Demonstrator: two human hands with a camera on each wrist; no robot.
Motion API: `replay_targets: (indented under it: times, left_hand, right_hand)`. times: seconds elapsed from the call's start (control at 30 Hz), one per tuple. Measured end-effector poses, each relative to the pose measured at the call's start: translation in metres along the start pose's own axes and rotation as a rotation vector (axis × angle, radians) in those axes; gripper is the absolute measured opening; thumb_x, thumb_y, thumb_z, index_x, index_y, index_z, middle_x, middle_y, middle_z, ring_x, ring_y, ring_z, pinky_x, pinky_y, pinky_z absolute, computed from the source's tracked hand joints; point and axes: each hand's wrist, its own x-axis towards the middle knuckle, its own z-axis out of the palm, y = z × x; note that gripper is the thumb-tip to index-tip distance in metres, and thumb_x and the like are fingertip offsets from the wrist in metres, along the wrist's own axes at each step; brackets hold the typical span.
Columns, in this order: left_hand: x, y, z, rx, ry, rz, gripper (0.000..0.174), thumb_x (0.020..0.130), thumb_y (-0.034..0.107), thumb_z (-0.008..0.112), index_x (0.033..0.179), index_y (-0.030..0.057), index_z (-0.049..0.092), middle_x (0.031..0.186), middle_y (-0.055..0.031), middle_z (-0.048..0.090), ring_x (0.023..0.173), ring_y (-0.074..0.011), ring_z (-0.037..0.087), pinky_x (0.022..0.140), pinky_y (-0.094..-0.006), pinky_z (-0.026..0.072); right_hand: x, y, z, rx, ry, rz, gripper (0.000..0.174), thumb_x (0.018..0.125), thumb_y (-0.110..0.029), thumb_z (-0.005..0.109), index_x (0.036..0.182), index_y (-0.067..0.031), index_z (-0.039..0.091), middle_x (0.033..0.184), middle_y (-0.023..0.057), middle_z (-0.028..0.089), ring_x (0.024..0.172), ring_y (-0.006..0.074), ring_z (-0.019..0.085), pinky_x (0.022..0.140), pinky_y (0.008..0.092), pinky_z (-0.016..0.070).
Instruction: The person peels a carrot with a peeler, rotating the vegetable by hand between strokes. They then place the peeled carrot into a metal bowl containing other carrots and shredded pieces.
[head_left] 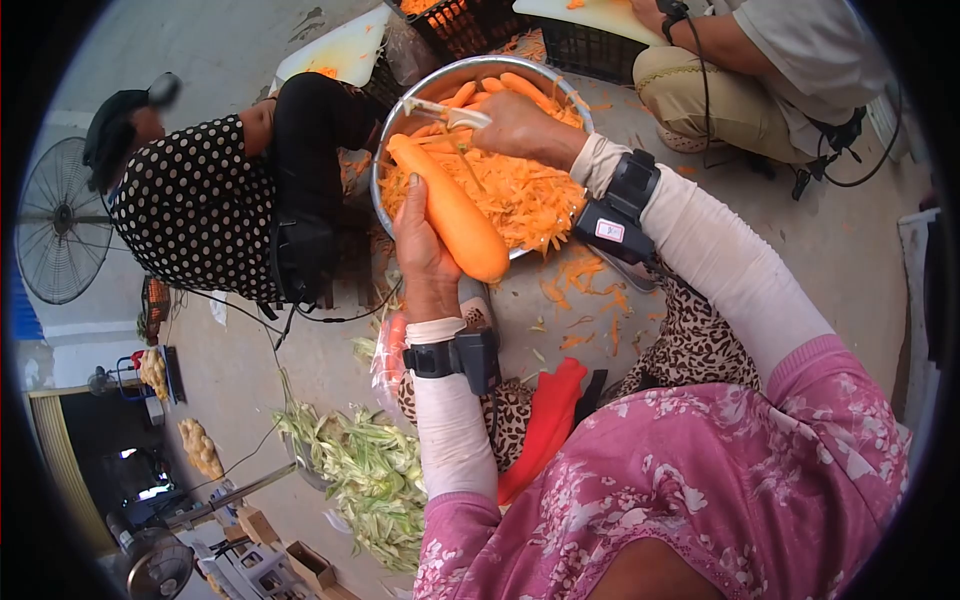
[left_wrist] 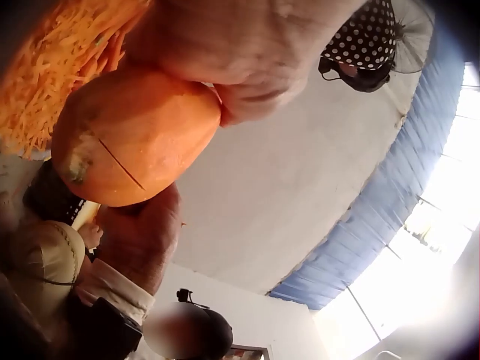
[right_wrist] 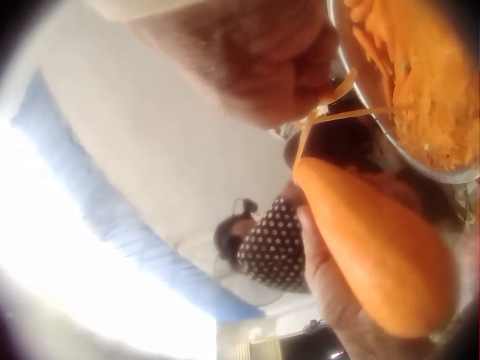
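Observation:
In the head view my left hand (head_left: pixel 428 255) grips a large peeled carrot (head_left: pixel 455 215), its thumb along the side and the thick end toward me. My right hand (head_left: pixel 525 130) holds a peeler (head_left: pixel 450 112) with a pale handle, just past the carrot's thin end. Thin orange strips hang between the right hand (right_wrist: pixel 255 60) and the carrot tip in the right wrist view. Below both hands stands a metal basin (head_left: pixel 378 185) with whole carrots and a heap of carrot peelings (head_left: pixel 525 200). The left wrist view shows the carrot's blunt end (left_wrist: pixel 142 142) with a dark slit.
A person in a dotted top (head_left: pixel 200 205) sits at the left, another in light trousers (head_left: pixel 690 100) at the upper right. Cutting boards (head_left: pixel 340 45) lie on black crates (head_left: pixel 590 50). Corn husks (head_left: pixel 370 480) are heaped on the floor, and peelings (head_left: pixel 585 285) are scattered near the basin.

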Motion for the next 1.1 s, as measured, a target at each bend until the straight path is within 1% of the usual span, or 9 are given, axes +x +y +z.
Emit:
replay_targets:
  times: [0.47, 0.57, 0.67, 0.77, 0.87, 0.93, 1.0, 1.07, 1.1]
  left_hand:
    - [0.010, 0.009, -0.022, -0.391, -0.114, -0.149, 0.043, 0.092, 0.039, 0.049, 0.110, 0.0001, 0.052, 0.093, -0.0179, 0.055, 0.081, -0.0276, 0.054, 0.073, -0.0384, 0.0498]
    - [0.012, 0.013, -0.023, -0.416, -0.134, -0.204, 0.041, 0.092, 0.039, 0.050, 0.109, 0.0016, 0.053, 0.089, -0.0175, 0.055, 0.079, -0.0274, 0.054, 0.072, -0.0389, 0.0500]
    - [0.014, 0.012, -0.025, -0.373, -0.120, -0.189, 0.039, 0.092, 0.037, 0.051, 0.108, 0.0021, 0.055, 0.086, -0.0163, 0.056, 0.077, -0.0272, 0.055, 0.072, -0.0387, 0.0501]
    - [0.012, 0.011, -0.023, -0.376, -0.086, -0.178, 0.037, 0.092, 0.036, 0.050, 0.106, 0.0026, 0.055, 0.083, -0.0153, 0.057, 0.076, -0.0276, 0.055, 0.072, -0.0391, 0.0503]
    - [0.012, 0.012, -0.029, -0.370, -0.145, -0.135, 0.037, 0.092, 0.036, 0.049, 0.107, 0.0029, 0.056, 0.084, -0.0154, 0.058, 0.076, -0.0280, 0.055, 0.072, -0.0398, 0.0504]
    - [0.010, 0.013, -0.025, -0.388, -0.112, -0.132, 0.037, 0.093, 0.036, 0.048, 0.107, 0.0028, 0.056, 0.086, -0.0161, 0.058, 0.077, -0.0283, 0.056, 0.073, -0.0398, 0.0504]
    - [0.010, 0.013, -0.023, -0.405, -0.080, -0.137, 0.038, 0.093, 0.037, 0.048, 0.107, 0.0026, 0.056, 0.087, -0.0167, 0.058, 0.079, -0.0286, 0.056, 0.073, -0.0399, 0.0504]
    - [0.007, 0.012, -0.027, -0.363, -0.078, -0.129, 0.041, 0.094, 0.037, 0.045, 0.111, 0.0011, 0.054, 0.094, -0.0189, 0.058, 0.085, -0.0294, 0.057, 0.076, -0.0398, 0.0502]
    - [0.005, 0.011, -0.027, -0.364, -0.072, -0.126, 0.041, 0.094, 0.037, 0.045, 0.111, 0.0011, 0.054, 0.094, -0.0189, 0.058, 0.085, -0.0294, 0.057, 0.076, -0.0398, 0.0502]
  right_hand:
    - [0.010, 0.012, -0.010, -0.233, 0.094, -0.110, 0.024, 0.079, -0.015, 0.059, 0.094, 0.0022, 0.066, 0.083, 0.0234, 0.065, 0.077, 0.0311, 0.064, 0.067, 0.0377, 0.0478]
    - [0.002, 0.000, -0.013, -0.011, 0.021, -0.254, 0.026, 0.083, -0.019, 0.056, 0.092, 0.0039, 0.064, 0.081, 0.0220, 0.064, 0.073, 0.0306, 0.063, 0.064, 0.0375, 0.0471]
    - [0.001, -0.002, -0.012, 0.282, -0.149, -0.100, 0.033, 0.086, -0.026, 0.054, 0.088, 0.0059, 0.063, 0.081, 0.0204, 0.064, 0.068, 0.0298, 0.061, 0.060, 0.0390, 0.0457]
    - [0.012, 0.012, -0.008, -0.255, -0.061, -0.115, 0.036, 0.086, -0.029, 0.056, 0.086, 0.0063, 0.063, 0.084, 0.0207, 0.064, 0.069, 0.0295, 0.061, 0.059, 0.0407, 0.0452]
    - [0.004, 0.001, -0.013, 0.362, -0.241, 0.001, 0.035, 0.087, -0.027, 0.054, 0.083, 0.0058, 0.063, 0.084, 0.0218, 0.064, 0.067, 0.0317, 0.060, 0.058, 0.0432, 0.0453]
    - [0.013, 0.021, -0.010, -0.396, -0.040, -0.139, 0.037, 0.087, -0.032, 0.056, 0.083, 0.0042, 0.064, 0.078, 0.0192, 0.065, 0.064, 0.0286, 0.060, 0.056, 0.0414, 0.0456]
    - [0.005, 0.024, -0.007, -0.475, 0.014, -0.218, 0.040, 0.086, -0.037, 0.057, 0.085, 0.0025, 0.065, 0.076, 0.0177, 0.065, 0.065, 0.0282, 0.062, 0.057, 0.0401, 0.0464]
    - [-0.006, -0.003, -0.014, 0.123, -0.185, 0.021, 0.040, 0.086, -0.038, 0.057, 0.087, 0.0013, 0.065, 0.079, 0.0185, 0.065, 0.071, 0.0306, 0.063, 0.063, 0.0406, 0.0479]
    - [0.014, 0.025, -0.002, 0.017, -0.083, -0.141, 0.039, 0.087, -0.036, 0.055, 0.091, 0.0008, 0.065, 0.081, 0.0188, 0.065, 0.073, 0.0313, 0.063, 0.065, 0.0407, 0.0483]
